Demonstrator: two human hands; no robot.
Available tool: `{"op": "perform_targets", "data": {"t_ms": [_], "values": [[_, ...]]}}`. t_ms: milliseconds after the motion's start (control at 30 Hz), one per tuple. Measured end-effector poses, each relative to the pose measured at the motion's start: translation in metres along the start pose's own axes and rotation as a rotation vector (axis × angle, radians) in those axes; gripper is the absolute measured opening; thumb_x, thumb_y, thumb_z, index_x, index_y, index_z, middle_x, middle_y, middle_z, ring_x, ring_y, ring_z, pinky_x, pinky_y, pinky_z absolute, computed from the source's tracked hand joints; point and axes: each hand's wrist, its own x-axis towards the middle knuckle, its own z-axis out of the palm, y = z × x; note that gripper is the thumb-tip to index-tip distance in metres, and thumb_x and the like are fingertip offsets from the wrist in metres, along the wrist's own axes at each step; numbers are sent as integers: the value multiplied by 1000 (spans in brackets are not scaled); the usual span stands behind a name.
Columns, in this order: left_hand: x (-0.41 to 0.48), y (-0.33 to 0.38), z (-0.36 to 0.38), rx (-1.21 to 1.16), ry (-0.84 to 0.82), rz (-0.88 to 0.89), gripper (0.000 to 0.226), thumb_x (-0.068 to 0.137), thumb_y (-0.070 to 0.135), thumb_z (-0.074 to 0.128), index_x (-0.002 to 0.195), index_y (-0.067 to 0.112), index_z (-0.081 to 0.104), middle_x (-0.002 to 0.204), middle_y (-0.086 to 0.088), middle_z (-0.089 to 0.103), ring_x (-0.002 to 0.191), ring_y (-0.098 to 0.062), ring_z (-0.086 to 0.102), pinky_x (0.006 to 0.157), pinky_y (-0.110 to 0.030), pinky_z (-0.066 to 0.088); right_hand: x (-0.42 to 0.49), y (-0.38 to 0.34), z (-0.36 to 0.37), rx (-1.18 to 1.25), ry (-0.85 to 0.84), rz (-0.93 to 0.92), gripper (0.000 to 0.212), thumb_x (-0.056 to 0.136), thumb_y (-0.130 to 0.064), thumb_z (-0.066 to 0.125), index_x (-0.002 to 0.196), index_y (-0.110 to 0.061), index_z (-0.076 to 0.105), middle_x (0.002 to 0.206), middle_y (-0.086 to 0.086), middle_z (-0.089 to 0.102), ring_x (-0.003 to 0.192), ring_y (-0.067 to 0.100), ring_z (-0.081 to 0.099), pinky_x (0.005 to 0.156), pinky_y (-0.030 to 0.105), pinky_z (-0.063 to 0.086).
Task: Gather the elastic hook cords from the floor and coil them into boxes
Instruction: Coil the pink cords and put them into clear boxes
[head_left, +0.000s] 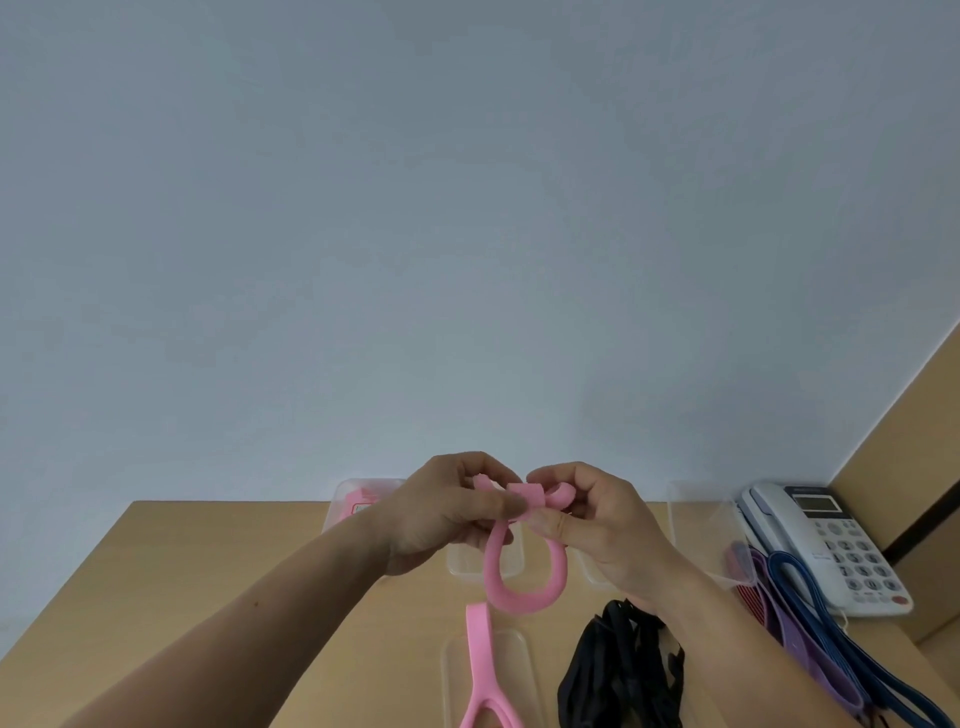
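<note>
The left hand (447, 514) and the right hand (592, 525) are meeting above the bench (208, 597). Each grip is pinching the pink cord (519, 592) between thumb and curled fingers. The cord's flat folds are bunching between the two grips, and its loop is hanging just below them. Behind that loop, under the grips, a clear box (467, 564) is sitting on the bench. A second clear box (701, 535) is standing beside the right grip, and a box of pink material (348, 506) is showing just beyond the left grip. Nearer the person than the grips, a second pink cord (478, 660) is lying across a clear plastic piece (519, 670), beside a heap of black cords (623, 670). Right of the right grip, purple cords (800, 639) and blue cords (818, 597) are trailing past a telephone (831, 535).
</note>
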Motion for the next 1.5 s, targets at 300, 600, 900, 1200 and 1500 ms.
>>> {"op": "perform_targets", "data": {"t_ms": [300,600,900,1200,1500], "values": [[2,-5,5,46,24,154,34,71,4,80,103,11,70,103,-7,73,94,-22,70,83,-30,56,2,-2,-5,34,-21,58,38,79,-43,72,96,-9,72,72,0,61,68,17,52,68,30,46],[4,-6,7,60,19,136,47,75,-11,75,114,11,62,112,-15,66,91,-21,69,84,-30,57,1,-8,-5,-130,21,62,23,79,-35,77,86,-13,73,66,-3,65,55,11,52,54,20,44],[3,0,10,92,-3,16,41,74,7,71,113,0,61,97,-17,69,82,-24,69,71,-30,57,4,-1,-2,-208,104,-62,21,76,-24,85,93,-24,73,89,-3,74,84,33,64,74,41,56],[4,0,11,-22,56,-9,30,83,17,70,107,0,62,99,-19,67,78,-28,68,68,-35,57,3,10,2,-413,127,-147,33,75,-21,84,94,-35,61,82,-27,60,62,1,49,60,16,46],[1,0,11,69,45,161,16,84,-4,71,95,1,62,113,-27,65,84,-32,69,77,-42,59,2,3,-4,-243,50,-71,29,71,-34,78,96,-25,66,84,-17,67,72,2,57,66,19,49]]}}
